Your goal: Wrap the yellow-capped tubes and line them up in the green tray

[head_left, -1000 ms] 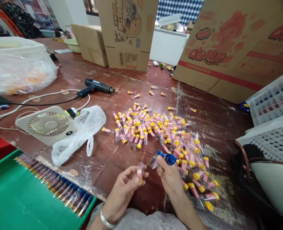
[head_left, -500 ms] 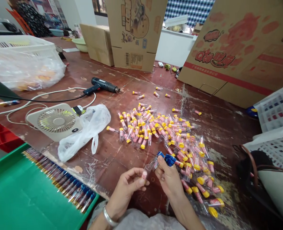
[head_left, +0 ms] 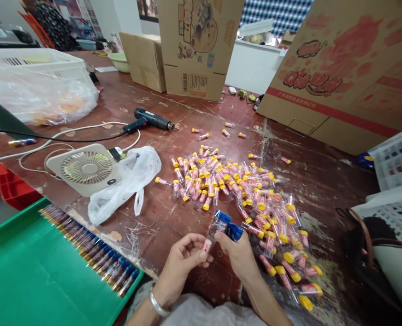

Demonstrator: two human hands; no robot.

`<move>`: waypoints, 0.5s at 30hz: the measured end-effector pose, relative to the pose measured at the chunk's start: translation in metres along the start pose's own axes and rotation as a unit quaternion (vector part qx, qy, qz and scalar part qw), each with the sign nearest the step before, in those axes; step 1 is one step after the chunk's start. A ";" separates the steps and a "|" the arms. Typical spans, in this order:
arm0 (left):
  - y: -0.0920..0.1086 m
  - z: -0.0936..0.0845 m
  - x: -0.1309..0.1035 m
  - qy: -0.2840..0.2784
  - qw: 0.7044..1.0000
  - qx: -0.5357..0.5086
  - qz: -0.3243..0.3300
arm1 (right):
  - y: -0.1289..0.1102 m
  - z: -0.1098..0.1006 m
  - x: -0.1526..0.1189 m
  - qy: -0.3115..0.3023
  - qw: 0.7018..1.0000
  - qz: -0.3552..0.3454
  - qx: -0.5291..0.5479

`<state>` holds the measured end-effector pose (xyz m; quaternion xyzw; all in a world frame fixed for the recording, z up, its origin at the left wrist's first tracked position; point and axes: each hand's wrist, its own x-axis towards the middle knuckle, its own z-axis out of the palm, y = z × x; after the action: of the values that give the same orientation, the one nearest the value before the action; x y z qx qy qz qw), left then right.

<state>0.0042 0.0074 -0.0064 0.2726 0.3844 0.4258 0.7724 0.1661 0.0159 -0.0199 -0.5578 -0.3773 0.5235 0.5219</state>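
Observation:
Near the table's front edge, my left hand [head_left: 190,257] pinches a small clear tube [head_left: 206,246] with a pink-and-white label. A clear plastic sleeve with a blue end [head_left: 222,217] reaches up from the tube. Whether the tube is inside it or behind it I cannot tell. My right hand [head_left: 239,254] has its thumb against that sleeve and grips more blue-ended sleeves [head_left: 234,232] in its fingers. Just beyond and to the right of my hands spreads a pile of clear tubes [head_left: 228,176] with yellow caps and pink contents.
At the left, a green tray [head_left: 34,271] holds a row of wrapped tubes [head_left: 88,249]. A small fan [head_left: 88,167], a white plastic bag [head_left: 126,183] and a heat gun [head_left: 153,118] with cords lie behind it. Cardboard boxes [head_left: 194,81] stand at the back, white baskets [head_left: 398,154] at the right.
The blue-ended sleeve has swung upward and left, now standing above the tube in my left hand. My right hand has dropped slightly from it. The whole view has shifted a little.

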 end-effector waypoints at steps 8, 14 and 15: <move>0.003 -0.001 -0.002 -0.015 0.999 -0.027 0.029 | -0.002 0.007 -0.003 -0.032 0.998 0.035 0.042; 0.009 -0.006 -0.006 -0.047 0.997 -0.023 0.052 | -0.014 0.012 -0.006 -0.048 0.983 0.086 0.158; 0.011 -0.005 -0.006 -0.047 0.997 -0.026 0.052 | -0.015 0.013 -0.006 -0.048 0.980 0.093 0.170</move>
<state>-0.0071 0.0075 0.0010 0.2916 0.3214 0.4620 0.7734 0.1540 0.0150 -0.0025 -0.4682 -0.2540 0.6522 0.5393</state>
